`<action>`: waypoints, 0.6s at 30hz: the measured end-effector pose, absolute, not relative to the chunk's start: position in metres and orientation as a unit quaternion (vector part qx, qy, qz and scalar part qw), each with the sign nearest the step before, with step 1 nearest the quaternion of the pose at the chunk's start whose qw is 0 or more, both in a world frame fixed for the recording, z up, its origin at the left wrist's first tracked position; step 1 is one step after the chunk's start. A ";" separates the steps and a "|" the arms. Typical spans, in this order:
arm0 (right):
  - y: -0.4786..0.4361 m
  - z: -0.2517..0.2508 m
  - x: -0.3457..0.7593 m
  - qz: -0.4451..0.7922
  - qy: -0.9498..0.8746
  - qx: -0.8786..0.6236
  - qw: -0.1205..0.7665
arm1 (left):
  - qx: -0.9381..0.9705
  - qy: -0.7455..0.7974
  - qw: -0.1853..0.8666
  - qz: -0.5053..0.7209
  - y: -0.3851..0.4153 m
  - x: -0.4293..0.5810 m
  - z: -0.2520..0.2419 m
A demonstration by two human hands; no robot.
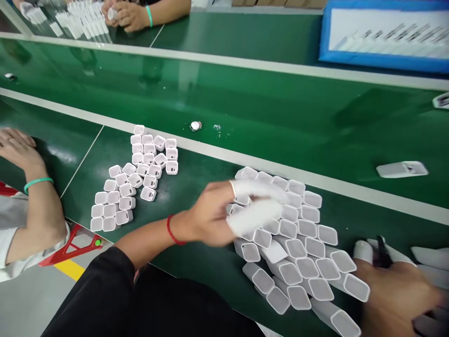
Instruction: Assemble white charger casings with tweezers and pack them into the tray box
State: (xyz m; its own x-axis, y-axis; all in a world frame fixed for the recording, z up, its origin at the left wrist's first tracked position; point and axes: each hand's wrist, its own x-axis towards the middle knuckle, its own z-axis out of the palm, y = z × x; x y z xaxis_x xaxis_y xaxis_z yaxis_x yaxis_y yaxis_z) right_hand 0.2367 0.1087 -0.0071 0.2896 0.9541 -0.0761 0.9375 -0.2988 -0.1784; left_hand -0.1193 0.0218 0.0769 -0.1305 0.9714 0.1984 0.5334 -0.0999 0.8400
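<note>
Dark-green flat worktop [196, 173] under both hands; glossy green belt [263, 107] runs beyond them. Past that, fwd & R of L hand [219, 215], blue-rimmed white tray [325, 42]. 2 co-workers in view: bent forearm w/ teal wristband [44, 206] well L of L hand, co-worker's hands [131, 16] far across belt.

White square-mouthed plastic tubes [307, 267] lie right under L hand, running over toward R hand [400, 285]; L hand blocks view of some. L thumb & fingers, white-sleeved, drawn close; blurred, can't tell if they hold a tube. R digits sit either side of a dark item [382, 252]; blur, can't tell if gripped.

Qty: 25+ tubes near hands; approx. 30 short white open boxes [113, 197] L of L hand; 1 long white housing [402, 169] fwd of R hand; 1 small round-topped white piece [195, 125] fwd of L hand.
</note>
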 end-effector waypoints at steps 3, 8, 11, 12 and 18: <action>0.106 -0.002 0.235 0.061 -0.576 -0.815 0.015 | 0.635 0.631 0.200 0.398 0.058 -0.137 0.056; 0.107 -0.003 0.243 0.056 -0.603 -0.796 0.028 | 0.581 0.738 0.123 0.321 0.091 -0.181 0.011; 0.109 -0.004 0.246 0.053 -0.610 -0.788 0.060 | 0.553 0.768 0.091 0.311 0.095 -0.193 -0.003; 0.110 -0.005 0.247 0.052 -0.614 -0.785 0.059 | 0.547 0.773 0.083 0.310 0.096 -0.195 -0.006; 0.120 -0.008 0.247 0.027 -0.586 -0.808 -0.054 | 0.542 0.782 0.067 0.300 0.095 -0.211 -0.010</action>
State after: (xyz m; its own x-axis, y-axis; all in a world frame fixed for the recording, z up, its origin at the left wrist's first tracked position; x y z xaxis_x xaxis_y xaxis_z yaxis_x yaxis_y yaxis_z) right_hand 0.2472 0.1200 -0.0080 0.3117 0.9442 -0.1067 0.9500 -0.3074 0.0547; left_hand -0.2107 0.0951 -0.0099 -0.4028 0.8880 0.2217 0.8081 0.2314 0.5416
